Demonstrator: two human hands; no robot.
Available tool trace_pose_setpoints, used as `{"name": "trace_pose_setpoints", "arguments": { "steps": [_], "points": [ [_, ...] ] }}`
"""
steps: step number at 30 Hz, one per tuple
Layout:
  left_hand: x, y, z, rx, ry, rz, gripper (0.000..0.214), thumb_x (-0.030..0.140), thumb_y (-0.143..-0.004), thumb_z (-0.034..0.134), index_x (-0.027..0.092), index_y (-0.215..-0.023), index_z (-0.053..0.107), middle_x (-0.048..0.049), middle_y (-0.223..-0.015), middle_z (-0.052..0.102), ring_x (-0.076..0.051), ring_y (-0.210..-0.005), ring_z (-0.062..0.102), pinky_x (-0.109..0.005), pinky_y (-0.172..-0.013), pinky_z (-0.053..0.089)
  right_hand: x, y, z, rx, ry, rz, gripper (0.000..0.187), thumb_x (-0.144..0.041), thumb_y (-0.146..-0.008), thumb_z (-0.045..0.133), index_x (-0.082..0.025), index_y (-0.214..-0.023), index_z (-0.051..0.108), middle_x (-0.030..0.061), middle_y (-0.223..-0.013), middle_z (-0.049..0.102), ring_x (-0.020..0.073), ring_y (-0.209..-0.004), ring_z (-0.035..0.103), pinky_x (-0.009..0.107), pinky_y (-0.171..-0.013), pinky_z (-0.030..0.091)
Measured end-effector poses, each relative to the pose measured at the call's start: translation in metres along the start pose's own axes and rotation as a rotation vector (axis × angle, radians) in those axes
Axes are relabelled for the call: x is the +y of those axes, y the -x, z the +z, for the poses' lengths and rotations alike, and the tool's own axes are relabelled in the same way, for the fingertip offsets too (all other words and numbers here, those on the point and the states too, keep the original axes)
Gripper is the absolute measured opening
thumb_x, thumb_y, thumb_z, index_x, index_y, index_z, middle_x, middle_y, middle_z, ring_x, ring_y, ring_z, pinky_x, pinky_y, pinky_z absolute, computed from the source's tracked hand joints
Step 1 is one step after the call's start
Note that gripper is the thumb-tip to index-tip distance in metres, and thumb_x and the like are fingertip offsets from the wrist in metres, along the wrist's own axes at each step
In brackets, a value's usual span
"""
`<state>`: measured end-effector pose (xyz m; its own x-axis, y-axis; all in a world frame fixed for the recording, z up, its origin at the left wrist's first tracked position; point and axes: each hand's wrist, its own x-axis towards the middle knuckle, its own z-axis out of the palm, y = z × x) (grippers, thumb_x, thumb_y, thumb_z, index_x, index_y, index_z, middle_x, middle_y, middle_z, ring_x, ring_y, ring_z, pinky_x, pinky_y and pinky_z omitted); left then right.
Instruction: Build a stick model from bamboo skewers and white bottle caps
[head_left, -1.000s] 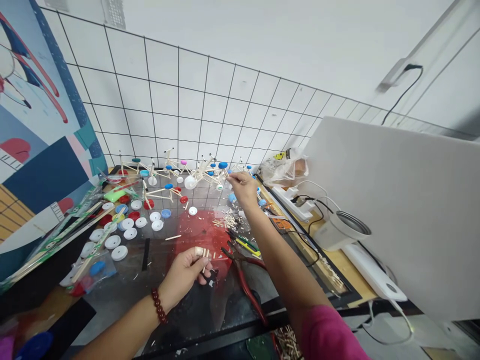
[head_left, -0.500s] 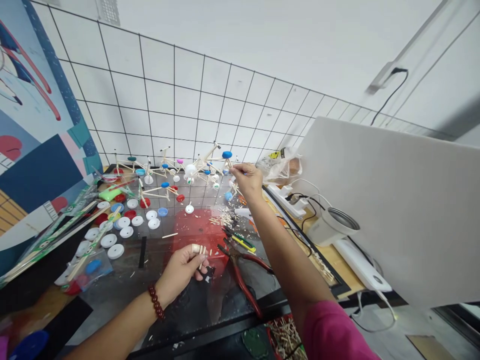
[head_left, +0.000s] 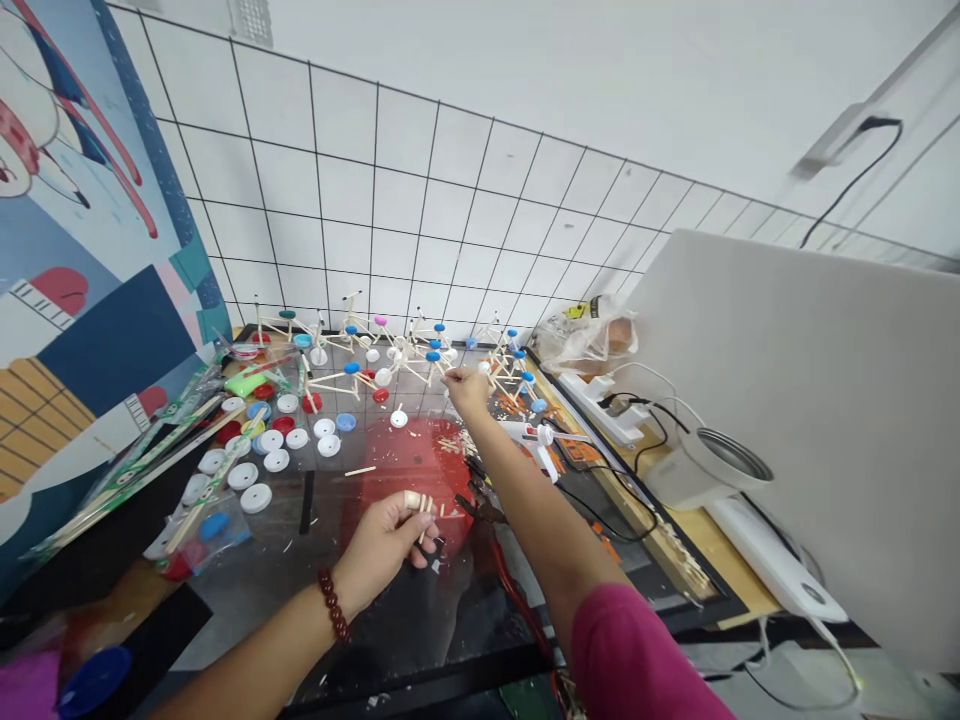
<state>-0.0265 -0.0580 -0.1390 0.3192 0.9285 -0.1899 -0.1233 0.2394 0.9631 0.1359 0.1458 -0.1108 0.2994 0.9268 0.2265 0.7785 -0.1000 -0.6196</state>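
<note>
**Hand state.** The left hand (head_left: 386, 548) hangs low over the bench (head_left: 247, 600), its fingers clamped on a bundle of short sticks (head_left: 420, 504). The right hand (head_left: 466, 388) reaches to the back of the bench, its fingers pinched together on a strut of the stick model (head_left: 420, 358).

**Risk.** The model looks light and weakly jointed. A sideways pull may break a joint or topple neighbouring models. The outstretched forearm passes over the pliers (head_left: 484, 513) and beside the glue gun (head_left: 534, 434), so a lowered elbow may sweep them.

**Surface.** The bench is glossy and littered with bottle caps (head_left: 256, 497) and wood chips.

**Room.** A white tiled wall (head_left: 450, 200) stands behind the bench.

On the table (head_left: 247, 600), stick models (head_left: 409, 352) stand at the back, caps (head_left: 256, 497) lie left, the power strip (head_left: 600, 406) right.
</note>
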Motion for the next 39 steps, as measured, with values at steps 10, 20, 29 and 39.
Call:
{"name": "trace_pose_setpoints", "arguments": {
  "steps": [10,20,29,39],
  "points": [
    [0.002,0.002,0.000,0.048,0.096,0.000,0.041,0.048,-0.066,0.078,0.013,-0.081,0.066,-0.0043,-0.070,0.068,-0.014,-0.061,0.063,-0.023,-0.050,0.049,0.000,0.049,-0.033,-0.161,-0.031,-0.157,0.038,-0.026,-0.082,0.071,-0.022,-0.119,0.065,0.0060,-0.110,0.071,0.0214,-0.095,0.065,0.038,-0.091,0.043],
    [0.009,0.005,-0.001,0.040,0.237,0.041,0.028,0.038,-0.068,0.081,0.013,-0.076,0.071,-0.0046,-0.075,0.070,-0.014,-0.068,0.061,-0.025,-0.065,0.049,0.026,0.170,-0.078,-0.282,-0.162,-1.104,0.058,-0.055,-0.082,0.067,-0.021,-0.128,0.055,0.0119,-0.118,0.064,0.0250,-0.107,0.057,0.042,-0.092,0.042],
    [0.013,0.008,-0.002,-0.007,0.152,-0.054,0.031,0.042,-0.070,0.079,0.014,-0.082,0.075,-0.0085,-0.080,0.074,-0.018,-0.072,0.065,-0.030,-0.070,0.052,0.038,0.164,-0.070,-0.287,-0.190,-1.122,0.075,-0.066,-0.076,0.066,-0.019,-0.132,0.049,0.0132,-0.119,0.063,0.0245,-0.106,0.057,0.040,-0.090,0.039],
    [0.014,0.008,-0.002,-0.043,0.099,-0.095,0.036,0.045,-0.068,0.080,0.012,-0.081,0.076,-0.0094,-0.078,0.074,-0.014,-0.065,0.059,-0.027,-0.066,0.048,0.045,0.166,-0.058,-0.287,-0.194,-1.113,0.069,-0.057,-0.084,0.064,-0.021,-0.139,0.042,0.0134,-0.123,0.061,0.0243,-0.106,0.058,0.042,-0.092,0.035]
  ]
}}
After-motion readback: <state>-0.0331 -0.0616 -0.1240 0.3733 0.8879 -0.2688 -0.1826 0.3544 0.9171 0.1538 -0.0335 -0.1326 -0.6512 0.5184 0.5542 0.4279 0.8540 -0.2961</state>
